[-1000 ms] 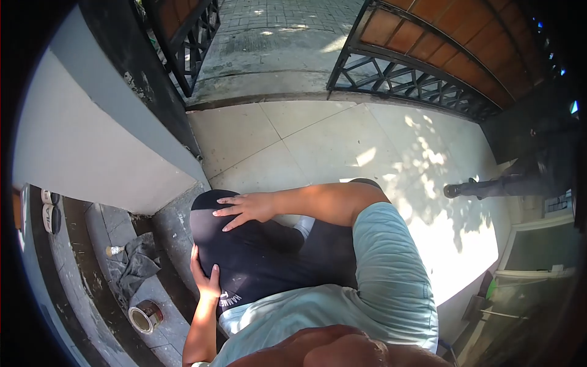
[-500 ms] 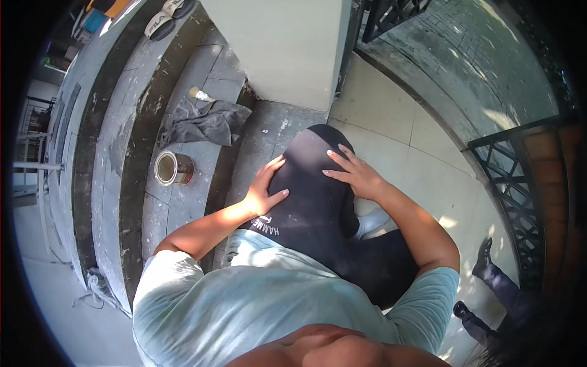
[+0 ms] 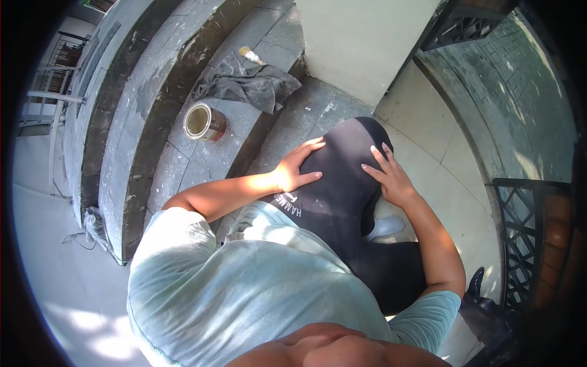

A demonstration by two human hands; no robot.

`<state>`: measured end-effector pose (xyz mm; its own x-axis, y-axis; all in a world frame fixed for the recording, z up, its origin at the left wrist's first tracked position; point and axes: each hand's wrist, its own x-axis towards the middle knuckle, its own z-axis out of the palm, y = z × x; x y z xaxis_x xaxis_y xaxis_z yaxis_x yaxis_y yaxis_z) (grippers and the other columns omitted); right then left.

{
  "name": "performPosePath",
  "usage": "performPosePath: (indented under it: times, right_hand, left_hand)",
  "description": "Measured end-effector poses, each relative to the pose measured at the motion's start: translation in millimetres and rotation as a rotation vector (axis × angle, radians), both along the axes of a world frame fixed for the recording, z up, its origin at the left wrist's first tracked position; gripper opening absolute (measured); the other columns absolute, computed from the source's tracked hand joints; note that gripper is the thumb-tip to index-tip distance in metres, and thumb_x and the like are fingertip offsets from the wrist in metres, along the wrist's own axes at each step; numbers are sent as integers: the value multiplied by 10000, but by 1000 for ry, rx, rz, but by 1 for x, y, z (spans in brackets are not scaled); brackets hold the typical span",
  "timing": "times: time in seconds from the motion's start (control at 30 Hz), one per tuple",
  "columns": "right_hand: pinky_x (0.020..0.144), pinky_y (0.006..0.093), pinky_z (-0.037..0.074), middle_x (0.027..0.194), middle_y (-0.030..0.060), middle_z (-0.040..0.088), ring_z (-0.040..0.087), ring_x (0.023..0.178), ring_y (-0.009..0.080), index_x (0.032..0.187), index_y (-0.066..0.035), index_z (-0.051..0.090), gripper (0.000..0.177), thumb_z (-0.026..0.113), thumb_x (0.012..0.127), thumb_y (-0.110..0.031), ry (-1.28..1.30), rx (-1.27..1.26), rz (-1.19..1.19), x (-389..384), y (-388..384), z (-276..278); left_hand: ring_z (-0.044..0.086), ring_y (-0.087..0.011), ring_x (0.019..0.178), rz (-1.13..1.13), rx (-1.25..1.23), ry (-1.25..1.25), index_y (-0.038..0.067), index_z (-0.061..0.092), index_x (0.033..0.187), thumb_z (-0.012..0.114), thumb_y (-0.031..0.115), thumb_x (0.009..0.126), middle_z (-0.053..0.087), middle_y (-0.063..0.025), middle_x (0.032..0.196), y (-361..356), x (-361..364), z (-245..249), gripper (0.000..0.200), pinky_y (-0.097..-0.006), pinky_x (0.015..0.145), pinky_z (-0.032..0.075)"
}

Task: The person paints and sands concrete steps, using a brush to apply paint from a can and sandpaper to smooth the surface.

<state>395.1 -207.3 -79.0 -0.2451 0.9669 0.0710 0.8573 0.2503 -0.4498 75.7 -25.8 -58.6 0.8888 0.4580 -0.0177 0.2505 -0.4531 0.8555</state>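
Two bare hands lie flat on one raised knee (image 3: 342, 153) in black trousers, near the middle of the scene. The left hand (image 3: 295, 169) rests on the left side of the knee, palm down. Its fingers (image 3: 313, 145) are slightly apart and stretched toward the far side, and they lie on the cloth without clutching it. The right hand (image 3: 391, 177) lies on the right side of the same knee, with its fingers (image 3: 374, 170) apart, straight and gripping nothing. The two hands are close together but do not touch. White lettering (image 3: 288, 205) on the trousers shows just on the near side of the left wrist. A light blue T-shirt (image 3: 244, 287) fills the near part of the view, and a white shoe (image 3: 385, 227) shows below the right forearm.

Grey, paint-flecked steps (image 3: 153, 177) run along the left. On one of them, to the far left of the hands and well apart from them, an open paint tin (image 3: 205, 121) stands upright. A crumpled dark rag (image 3: 251, 82) lies just beyond the tin, and a brush (image 3: 249, 55) lies at the rag's far edge. A pale pillar (image 3: 361, 37) rises at the far side, right behind the knee. Light floor tiles (image 3: 446, 171) spread to the right as far as a black iron gate (image 3: 526, 220). At the near right, another person's dark shoe (image 3: 476, 282) rests on the tiles.
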Motion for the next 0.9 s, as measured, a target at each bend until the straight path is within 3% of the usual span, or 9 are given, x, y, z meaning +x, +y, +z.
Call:
performPosePath:
  times: [0.27, 0.33, 0.4, 0.53, 0.57, 0.63, 0.7, 0.8, 0.9]
  right_hand:
    - [1153, 522, 455, 1711, 75, 316, 282, 1566, 440, 1447, -303, 623, 801, 643, 769, 123, -41, -42, -18, -3, -2, 9]
    - [1149, 523, 458, 1713, 65, 312, 276, 1573, 427, 1452, -310, 620, 810, 646, 766, 121, -53, -40, -2, -3, 0, 14]
    - [1145, 526, 461, 1716, 56, 307, 271, 1577, 417, 1459, -318, 616, 822, 653, 763, 118, -59, -55, 2, -4, -2, 16]
    - [1150, 523, 460, 1737, 25, 250, 257, 1584, 399, 1509, -355, 563, 892, 744, 741, 61, -54, -88, -5, -2, -5, 24]
    - [1171, 526, 443, 1745, 30, 220, 237, 1590, 401, 1533, -368, 528, 929, 802, 729, 7, -45, -111, 18, 0, -6, 28]
    - [1195, 533, 419, 1756, 37, 183, 195, 1599, 412, 1569, -377, 469, 981, 837, 725, -40, -71, -121, 28, -1, -8, 30]
    - [1186, 538, 432, 1768, 37, 143, 168, 1608, 405, 1581, -387, 445, 990, 850, 735, -71, -85, -116, 27, -2, -13, 38]
    - [1171, 537, 410, 1780, 40, 108, 108, 1626, 387, 1576, -378, 462, 968, 860, 735, -113, -156, -60, 22, -5, -17, 26]
    - [1170, 534, 397, 1785, 38, 93, 88, 1631, 385, 1581, -373, 461, 962, 852, 743, -106, -181, -91, 11, -9, -18, 28]
  left_hand:
    - [403, -351, 1516, -14, -61, -19, 67, 458, 1542, 764, 191, 880, 433, -210, 1614, 6, 3, 1, 740, -470, 1252, 300]
    - [646, -311, 1235, 154, -176, -47, 52, 611, 1382, 779, 246, 926, 675, -175, 1302, 23, 9, -22, 524, -420, 1060, 501]
    - [693, -285, 1116, 400, -367, 98, 34, 637, 1332, 759, 256, 950, 722, -148, 1183, 52, 19, -55, 458, -411, 954, 545]
    - [726, -296, 969, 275, 391, 100, 39, 637, 1332, 752, 265, 940, 723, -150, 1161, 76, 29, -66, 466, -402, 855, 570]
    - [726, -316, 955, 256, 359, 87, 46, 638, 1339, 756, 271, 930, 723, -153, 1160, 79, 34, -69, 482, -401, 853, 572]
    - [723, -295, 1049, 220, 16, 67, 18, 620, 1362, 702, 287, 999, 731, -169, 1141, 75, 48, -65, 459, -391, 925, 558]
    - [648, -219, 1201, 133, -264, 32, 18, 541, 1469, 601, 311, 1088, 690, -155, 1285, 75, 49, -90, 484, -357, 1064, 484]
    - [489, -239, 1425, 41, -354, 22, 26, 478, 1545, 407, 413, 1148, 563, -156, 1511, 46, 56, -55, 559, -357, 1215, 323]
    - [498, -258, 1427, 59, -430, 84, 1, 467, 1541, 430, 373, 1140, 563, -174, 1514, 31, 58, -25, 548, -357, 1208, 337]
